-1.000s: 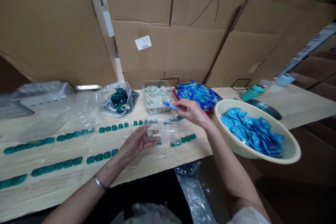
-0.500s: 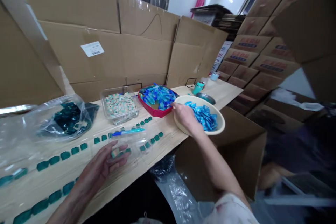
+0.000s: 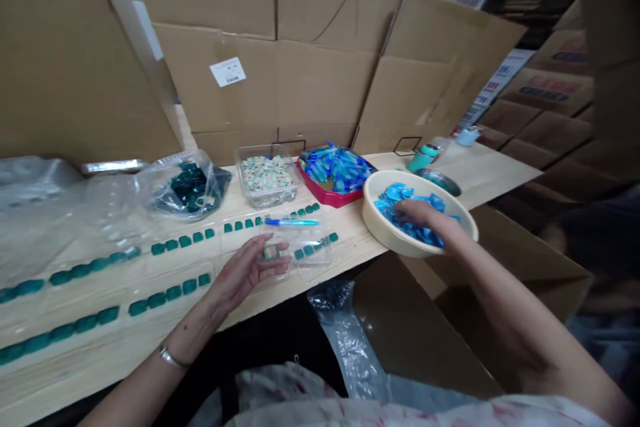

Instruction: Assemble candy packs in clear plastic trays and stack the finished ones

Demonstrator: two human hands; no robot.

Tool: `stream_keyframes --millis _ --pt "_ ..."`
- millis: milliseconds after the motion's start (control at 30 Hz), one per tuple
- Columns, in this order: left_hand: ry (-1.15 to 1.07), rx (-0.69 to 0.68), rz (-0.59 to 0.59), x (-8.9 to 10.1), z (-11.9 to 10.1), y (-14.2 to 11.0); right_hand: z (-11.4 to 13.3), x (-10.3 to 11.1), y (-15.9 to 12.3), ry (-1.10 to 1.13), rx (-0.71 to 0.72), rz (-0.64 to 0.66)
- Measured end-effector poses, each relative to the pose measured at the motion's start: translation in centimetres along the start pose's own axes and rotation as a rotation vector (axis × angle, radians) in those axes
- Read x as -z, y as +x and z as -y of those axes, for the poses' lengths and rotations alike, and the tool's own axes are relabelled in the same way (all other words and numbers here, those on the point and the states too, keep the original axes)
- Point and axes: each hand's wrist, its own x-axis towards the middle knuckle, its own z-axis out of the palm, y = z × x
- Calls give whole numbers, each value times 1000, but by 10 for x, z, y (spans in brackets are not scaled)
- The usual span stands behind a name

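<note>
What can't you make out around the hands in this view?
Head view:
- Sachets under the right hand in the bowl: hidden by the hand.
- Piece in the left hand: too small to identify.
- Printing on the sachets: too small to read.

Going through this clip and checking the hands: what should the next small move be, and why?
Probably the right hand should lift out one blue sachet: it is down among the sachets in the cream bowl, while the left hand holds a small striped piece at the clear plastic tray.
</note>
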Motion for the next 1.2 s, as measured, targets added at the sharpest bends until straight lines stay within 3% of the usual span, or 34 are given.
stream_keyframes --millis 67,133,200,233,367,500,633,733,833,933,1000,1100,1200 --pt "-23 -23 -17 0 1 0 3 10 1 8 33 50" --pt "-52 -44 -25 -3 3 0 20 19 -3 168 13 -94" --pt "-74 -67 -28 -8 6 1 51 22 -13 437 -42 -286" --pt "-81 -78 -27 -11 8 1 71 20 -19 584 -59 -303" --pt "-101 -107 -24 -23 15 3 149 -11 -48 923 20 -61" --pt "-109 -143 -63 -21 17 -3 198 -51 -73 838 154 92" --pt "-120 -175 -154 2 9 -27 221 -57 -82 523 438 -42" --pt "-118 -178 -278 31 -2 -61 218 -47 -68 348 394 -184" --pt "-119 -198 -448 63 -11 -99 195 -46 -54 210 331 -250" --pt "-102 -241 -580 92 -12 -133 181 -59 -59 180 498 -78" --pt "-91 -292 -650 105 -9 -155 189 -72 -69 223 640 100" --pt "-106 -360 -734 119 -3 -188 227 -91 -79 307 793 274" --pt "-125 -432 -825 134 0 -222 286 -110 -73 389 984 339"
